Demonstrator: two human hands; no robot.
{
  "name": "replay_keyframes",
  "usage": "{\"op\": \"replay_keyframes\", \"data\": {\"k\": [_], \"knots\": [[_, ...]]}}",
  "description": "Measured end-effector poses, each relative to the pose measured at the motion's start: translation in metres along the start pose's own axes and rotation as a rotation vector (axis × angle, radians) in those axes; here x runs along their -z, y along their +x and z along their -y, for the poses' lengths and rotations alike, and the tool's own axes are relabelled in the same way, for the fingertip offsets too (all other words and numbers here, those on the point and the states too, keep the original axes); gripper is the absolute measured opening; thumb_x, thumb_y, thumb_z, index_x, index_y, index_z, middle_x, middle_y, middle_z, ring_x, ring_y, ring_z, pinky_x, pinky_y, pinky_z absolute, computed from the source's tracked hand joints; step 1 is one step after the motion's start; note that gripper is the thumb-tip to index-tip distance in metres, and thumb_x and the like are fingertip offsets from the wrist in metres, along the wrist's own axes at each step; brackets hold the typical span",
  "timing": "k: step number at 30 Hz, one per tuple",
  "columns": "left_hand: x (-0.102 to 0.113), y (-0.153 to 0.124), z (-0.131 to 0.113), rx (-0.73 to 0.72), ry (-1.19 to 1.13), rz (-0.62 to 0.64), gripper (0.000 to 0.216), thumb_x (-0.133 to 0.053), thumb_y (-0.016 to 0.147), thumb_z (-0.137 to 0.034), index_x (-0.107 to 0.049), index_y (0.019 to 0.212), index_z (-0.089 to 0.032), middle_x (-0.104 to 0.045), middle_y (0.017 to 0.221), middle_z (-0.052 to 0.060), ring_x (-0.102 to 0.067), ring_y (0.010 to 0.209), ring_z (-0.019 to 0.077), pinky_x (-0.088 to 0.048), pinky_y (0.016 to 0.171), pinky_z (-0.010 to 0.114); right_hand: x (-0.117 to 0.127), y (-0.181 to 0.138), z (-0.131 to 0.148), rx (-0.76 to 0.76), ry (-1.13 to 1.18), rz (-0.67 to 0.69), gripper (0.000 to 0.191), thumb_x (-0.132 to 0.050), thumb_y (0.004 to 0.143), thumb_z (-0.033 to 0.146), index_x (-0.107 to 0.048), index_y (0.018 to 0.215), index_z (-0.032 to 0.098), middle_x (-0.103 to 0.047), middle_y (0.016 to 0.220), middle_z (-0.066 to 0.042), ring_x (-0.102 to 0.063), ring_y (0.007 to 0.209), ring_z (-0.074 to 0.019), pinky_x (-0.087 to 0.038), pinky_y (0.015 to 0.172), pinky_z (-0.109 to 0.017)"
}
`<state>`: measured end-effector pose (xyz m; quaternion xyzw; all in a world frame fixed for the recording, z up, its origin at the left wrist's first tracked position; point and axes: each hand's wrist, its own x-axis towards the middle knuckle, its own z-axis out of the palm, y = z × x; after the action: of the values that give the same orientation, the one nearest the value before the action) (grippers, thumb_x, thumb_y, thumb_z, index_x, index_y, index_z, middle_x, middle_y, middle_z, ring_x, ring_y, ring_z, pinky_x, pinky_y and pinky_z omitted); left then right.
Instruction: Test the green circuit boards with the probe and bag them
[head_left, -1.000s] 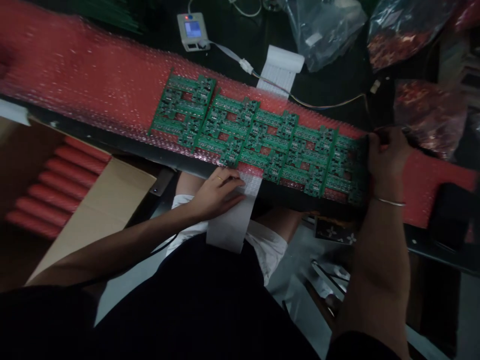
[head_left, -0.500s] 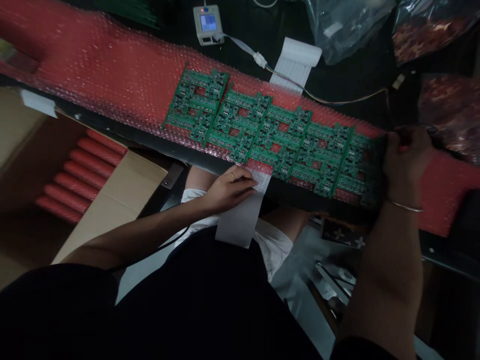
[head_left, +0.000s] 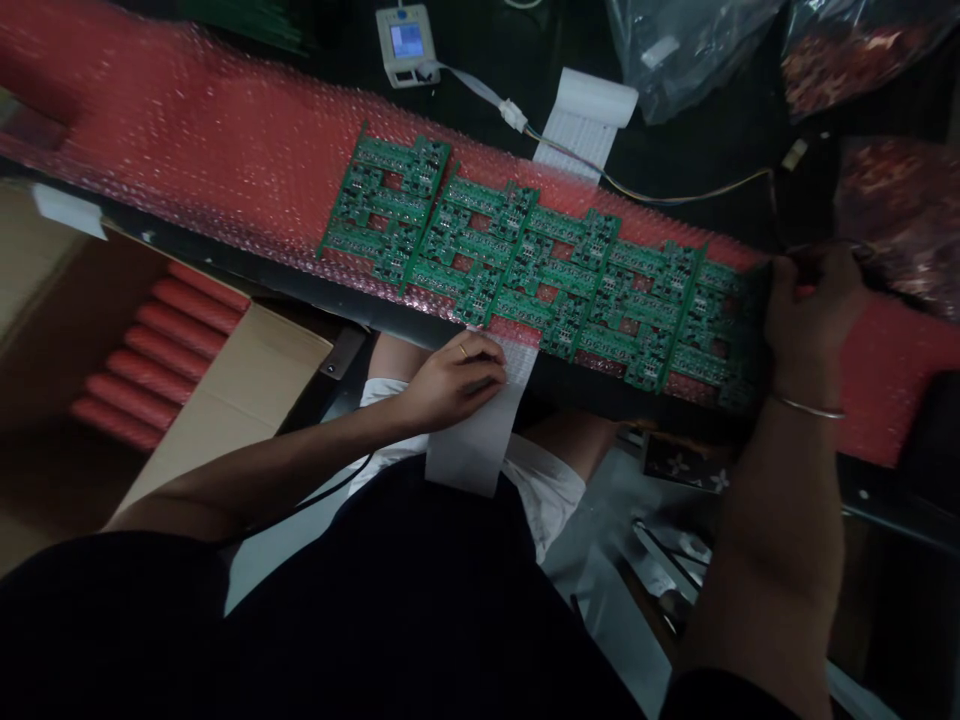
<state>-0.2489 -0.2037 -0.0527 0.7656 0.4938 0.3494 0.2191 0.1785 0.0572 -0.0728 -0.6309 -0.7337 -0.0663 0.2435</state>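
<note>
Several green circuit boards (head_left: 517, 265), joined in a slanting row, lie on red bubble wrap (head_left: 225, 150) along the table. My left hand (head_left: 459, 378) is at the near table edge, its fingers curled over a white paper strip (head_left: 480, 440) that hangs down to my lap. Whether they pinch the paper is hidden. At the right end of the boards, my right hand (head_left: 814, 305) is closed around the end of a thin wire cable (head_left: 690, 200). The plug itself cannot be seen. The cable leads through a white connector (head_left: 513, 115) to a small tester with a lit screen (head_left: 406, 45).
A paper roll (head_left: 596, 98) stands behind the bubble wrap, its strip passing underneath. Clear plastic bags (head_left: 686, 60) and a bag of copper-coloured parts (head_left: 855, 60) lie at the back right. Below left, an open cardboard box (head_left: 247, 390) holds several red rolls (head_left: 176, 340).
The whole view has shifted slightly, with things appearing a little further left. A red light on the tester no longer shows. Both hands keep their places.
</note>
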Motion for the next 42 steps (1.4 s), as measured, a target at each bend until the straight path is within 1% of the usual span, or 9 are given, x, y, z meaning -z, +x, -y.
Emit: {"op": "replay_keyframes", "data": {"k": [4, 7, 12, 16, 19, 24, 28, 37, 42], "knots": [[0.035, 0.049, -0.026, 0.006, -0.11, 0.08, 0.012, -0.068, 0.099, -0.025, -0.078, 0.094, -0.023, -0.077, 0.107, 0.006, -0.072, 0.103, 0.019, -0.058, 0.097, 0.034, 0.009, -0.001, 0.009, -0.006, 0.097, 0.021, 0.01, -0.06, 0.095, 0.023, -0.063, 0.103, 0.019, -0.072, 0.103, -0.014, -0.067, 0.1, -0.0281, -0.052, 0.094, -0.044], [0.032, 0.123, -0.037, -0.065, -0.142, 0.206, 0.013, -0.068, 0.097, -0.027, -0.08, 0.093, -0.024, -0.078, 0.109, 0.005, -0.072, 0.104, 0.0202, -0.058, 0.099, 0.036, 0.017, -0.003, 0.018, -0.073, 0.239, -0.018, 0.009, -0.059, 0.099, 0.026, -0.063, 0.101, 0.019, -0.071, 0.098, -0.011, -0.065, 0.091, -0.023, -0.052, 0.087, -0.038], [-0.063, 0.26, -0.044, -0.168, -0.125, 0.33, 0.017, -0.067, 0.088, -0.02, -0.083, 0.092, -0.017, -0.078, 0.092, 0.004, -0.074, 0.098, 0.02, -0.057, 0.1, 0.036, 0.015, -0.001, 0.016, -0.188, 0.408, -0.116, 0.024, -0.056, 0.105, 0.042, -0.061, 0.094, 0.022, -0.066, 0.088, -0.004, -0.064, 0.085, -0.021, -0.051, 0.081, -0.036], [-0.139, 0.312, -0.05, -0.077, -0.045, 0.392, 0.021, -0.061, 0.086, -0.011, -0.083, 0.085, -0.011, -0.077, 0.082, 0.009, -0.074, 0.092, 0.0242, -0.056, 0.101, 0.042, 0.005, 0.0, 0.003, -0.184, 0.478, -0.164, 0.038, -0.054, 0.106, 0.056, -0.062, 0.095, 0.021, -0.067, 0.09, -0.005, -0.065, 0.088, -0.0211, -0.053, 0.082, -0.036], [-0.163, 0.319, -0.051, -0.064, 0.033, 0.407, 0.02, -0.062, 0.088, -0.012, -0.082, 0.084, -0.01, -0.077, 0.084, 0.01, -0.072, 0.106, 0.0289, -0.048, 0.115, 0.049, -0.001, 0.0, -0.005, -0.171, 0.508, -0.178, 0.044, -0.052, 0.106, 0.061, -0.063, 0.097, 0.02, -0.067, 0.091, -0.005, -0.066, 0.09, -0.0212, -0.054, 0.082, -0.036], [-0.174, 0.316, -0.049, -0.02, 0.107, 0.381, 0.025, -0.062, 0.093, -0.018, -0.08, 0.104, -0.006, -0.072, 0.117, 0.017, -0.061, 0.129, 0.0364, -0.044, 0.119, 0.055, -0.008, 0.002, -0.011, -0.141, 0.52, -0.172, 0.044, -0.052, 0.107, 0.063, -0.064, 0.099, 0.021, -0.067, 0.092, -0.005, -0.066, 0.09, -0.0205, -0.056, 0.083, -0.037], [-0.172, 0.312, -0.055, 0.026, 0.147, 0.37, 0.027, -0.066, 0.093, -0.023, -0.079, 0.111, -0.009, -0.064, 0.131, 0.018, -0.056, 0.132, 0.039, -0.046, 0.117, 0.055, -0.011, 0.003, -0.014, -0.125, 0.521, -0.175, 0.046, -0.051, 0.107, 0.065, -0.064, 0.1, 0.021, -0.068, 0.092, -0.006, -0.068, 0.09, -0.0216, -0.057, 0.082, -0.038], [-0.172, 0.305, -0.063, 0.029, 0.185, 0.313, 0.018, -0.068, 0.089, -0.019, -0.08, 0.103, -0.013, -0.065, 0.13, 0.015, -0.056, 0.129, 0.0362, -0.051, 0.11, 0.051, -0.009, 0.002, -0.012, -0.127, 0.499, -0.16, 0.051, -0.045, 0.107, 0.07, -0.064, 0.103, 0.022, -0.069, 0.096, -0.007, -0.069, 0.096, -0.0243, -0.058, 0.088, -0.044], [-0.167, 0.293, -0.051, -0.129, 0.19, 0.311, 0.033, -0.059, 0.096, -0.016, -0.076, 0.124, -0.02, -0.065, 0.134, 0.012, -0.058, 0.129, 0.0328, -0.048, 0.112, 0.049, -0.008, 0.001, -0.011, -0.146, 0.522, -0.146, 0.056, -0.044, 0.106, 0.073, -0.064, 0.103, 0.022, -0.069, 0.097, -0.008, -0.069, 0.099, -0.0253, -0.058, 0.089, -0.045]]}}
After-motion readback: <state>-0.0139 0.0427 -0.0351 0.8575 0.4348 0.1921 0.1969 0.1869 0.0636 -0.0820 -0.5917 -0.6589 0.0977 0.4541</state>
